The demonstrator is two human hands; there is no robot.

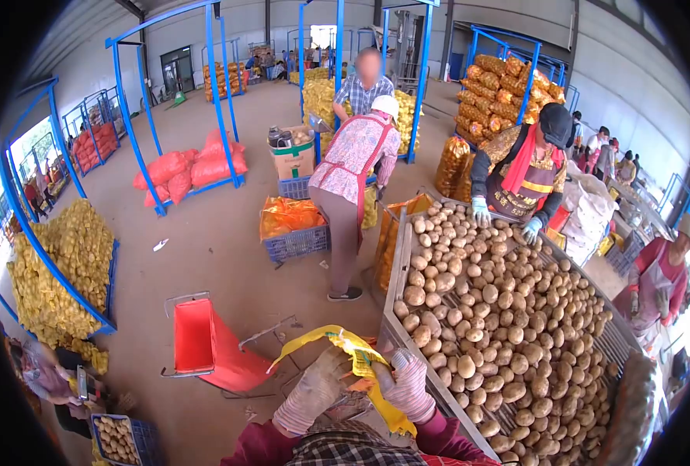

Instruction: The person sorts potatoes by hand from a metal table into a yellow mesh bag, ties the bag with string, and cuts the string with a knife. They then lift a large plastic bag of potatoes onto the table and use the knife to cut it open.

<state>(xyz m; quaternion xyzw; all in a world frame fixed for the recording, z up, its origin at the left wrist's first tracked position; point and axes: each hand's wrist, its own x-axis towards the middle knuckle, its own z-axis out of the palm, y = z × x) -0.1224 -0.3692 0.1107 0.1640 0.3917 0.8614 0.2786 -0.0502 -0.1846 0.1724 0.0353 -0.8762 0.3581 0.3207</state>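
Dusty floor (236, 272) in big shed, blue metal frames (221, 93) upper left of frame. Left hand (314, 392), gloved, curled closed around yellow-orange bag (364, 359), bottom centre. Right hand (408, 388), striped knit glove, at bag's other side; fingertips partly hidden, cannot tell how closed. Bag looks light, limp, slightly slippery; yellow band probably best hold. Left of hands, smooth red sack (236, 361). Lower right, rounded, earthy potatoes (516, 334) on metal-rimmed table (400, 268).
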